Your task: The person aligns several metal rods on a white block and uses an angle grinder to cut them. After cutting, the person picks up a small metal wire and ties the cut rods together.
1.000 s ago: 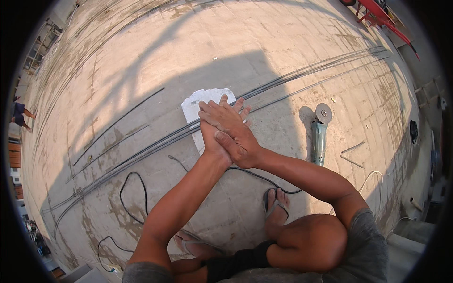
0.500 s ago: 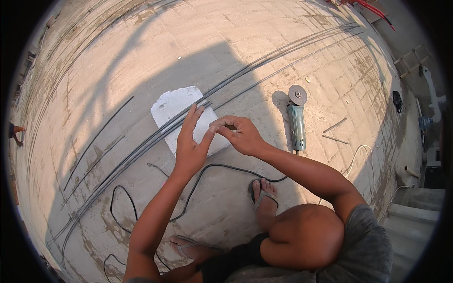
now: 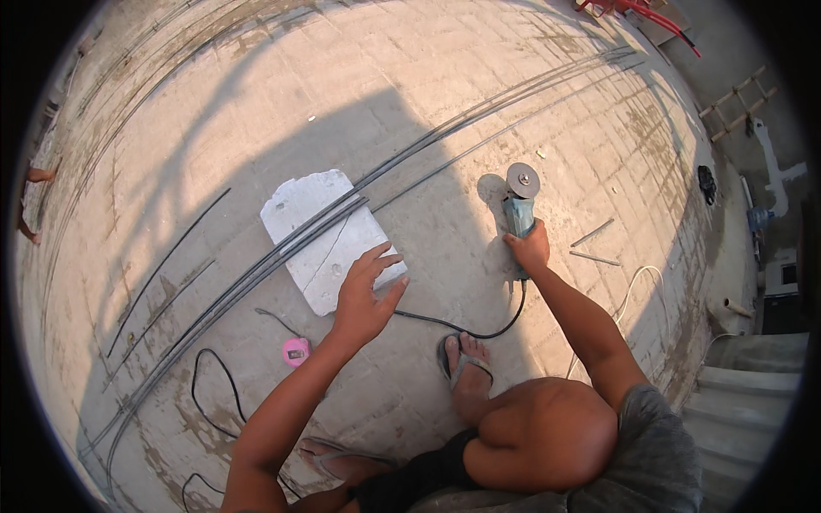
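While reaching: right hand (image 3: pixel 530 248) on grinder (image 3: pixel 519 205)

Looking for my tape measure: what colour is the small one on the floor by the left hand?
Pink tape measure, seen in the head view.

Outdoor site, hard sunlight. Floor (image 3: pixel 445 77) is pale paved slab with a visible grid of joints, dusty, dark smears toward the edges. One large soft shadow (image 3: pixel 282 145) covers the middle of the floor; sunlit paving all around it. Long thin steel rods (image 3: pixel 547 81) run diagonally across the paving, more of them along the far left. Red metal frame (image 3: pixel 637 10) at the top right. Wooden ladder (image 3: pixel 731 104) lies near the right edge, a white pipe (image 3: pixel 774 158) beside it. Grey concrete steps (image 3: pixel 744 402) at lower right.
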Available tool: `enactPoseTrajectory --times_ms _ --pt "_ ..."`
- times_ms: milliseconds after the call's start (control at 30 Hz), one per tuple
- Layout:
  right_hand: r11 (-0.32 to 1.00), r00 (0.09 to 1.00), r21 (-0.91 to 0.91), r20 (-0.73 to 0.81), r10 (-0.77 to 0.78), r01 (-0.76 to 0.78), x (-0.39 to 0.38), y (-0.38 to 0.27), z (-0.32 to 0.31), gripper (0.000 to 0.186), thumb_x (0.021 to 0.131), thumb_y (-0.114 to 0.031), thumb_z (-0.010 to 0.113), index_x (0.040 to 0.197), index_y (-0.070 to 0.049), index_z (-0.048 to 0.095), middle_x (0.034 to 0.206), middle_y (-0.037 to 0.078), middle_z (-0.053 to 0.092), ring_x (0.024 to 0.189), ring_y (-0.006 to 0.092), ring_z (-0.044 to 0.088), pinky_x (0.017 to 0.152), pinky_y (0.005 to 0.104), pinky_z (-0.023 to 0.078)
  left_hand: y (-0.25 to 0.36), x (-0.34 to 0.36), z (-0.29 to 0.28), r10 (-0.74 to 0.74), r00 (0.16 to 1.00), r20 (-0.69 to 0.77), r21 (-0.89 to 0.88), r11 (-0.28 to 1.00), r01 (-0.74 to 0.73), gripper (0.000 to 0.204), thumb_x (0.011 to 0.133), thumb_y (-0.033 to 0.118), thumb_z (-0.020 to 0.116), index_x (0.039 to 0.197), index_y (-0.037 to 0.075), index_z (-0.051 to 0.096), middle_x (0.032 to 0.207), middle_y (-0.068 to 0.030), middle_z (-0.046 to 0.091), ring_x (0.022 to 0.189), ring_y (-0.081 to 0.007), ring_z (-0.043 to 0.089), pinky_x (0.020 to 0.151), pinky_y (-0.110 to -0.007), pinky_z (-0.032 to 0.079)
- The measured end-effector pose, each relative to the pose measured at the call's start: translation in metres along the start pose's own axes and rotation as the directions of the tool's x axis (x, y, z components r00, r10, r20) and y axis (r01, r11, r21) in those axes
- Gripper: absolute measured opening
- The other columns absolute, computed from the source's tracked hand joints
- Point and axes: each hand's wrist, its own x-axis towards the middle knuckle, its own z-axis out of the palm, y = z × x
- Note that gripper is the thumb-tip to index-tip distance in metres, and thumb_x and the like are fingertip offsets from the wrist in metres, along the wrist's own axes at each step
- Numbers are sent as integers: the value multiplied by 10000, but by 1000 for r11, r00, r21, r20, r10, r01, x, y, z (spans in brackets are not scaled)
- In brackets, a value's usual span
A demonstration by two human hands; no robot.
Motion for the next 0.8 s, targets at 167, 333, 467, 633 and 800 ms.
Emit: enactPoseTrajectory --times_ms 167,333,467,633,800 --pt "933 944 338 251 -214 122 -9 -45 -29 827 768 -361 837 1393 35 466 1099 189 712 1002 344 713 882 442 576 9 5 25 -170 965 198 -219 952 213 461 965 259 732 1352 30 631 1365 -144 659 1274 -298 615 1087 -415 463" --pt "505 803 859 357 -476 -82 -62 -148 -70 721 821 -281 792 1383 53 486 1125 154 686 913 215 699 762 350 590 37 17 53 -277 916 291 -454 803 387 588 973 314 740 1411 -28 547 1353 -181 649 1228 -290 627 1078 -412 473" --pt "211 668 920 386 -636 -331 -90 -205 -109 688 816 -245 808 1354 49 497 1074 143 684 844 192 691 746 336 588 58 27 43 -67 990 125 -608 783 130 591 964 313 747 1374 -57 538 1215 -184 693 1151 -251 654 1010 -397 502" --pt "536 690 843 412 -595 -42 -104 -225 -118 658 786 -226 836 1307 46 540 1081 155 664 941 210 682 774 334 569 78 18 39 -165 986 10 -273 948 162 524 958 273 747 1327 -45 555 1059 -165 723 1011 -248 686 923 -398 522" --pt "424 659 867 482 -578 -262 -104 -216 -107 525 812 -235 800 1217 35 602 940 131 694 790 210 701 688 337 590 67 -3 36 16 999 -32 -264 964 -24 685 932 244 778 1479 -38 477 1106 -181 715 1005 -249 697 945 -386 529"
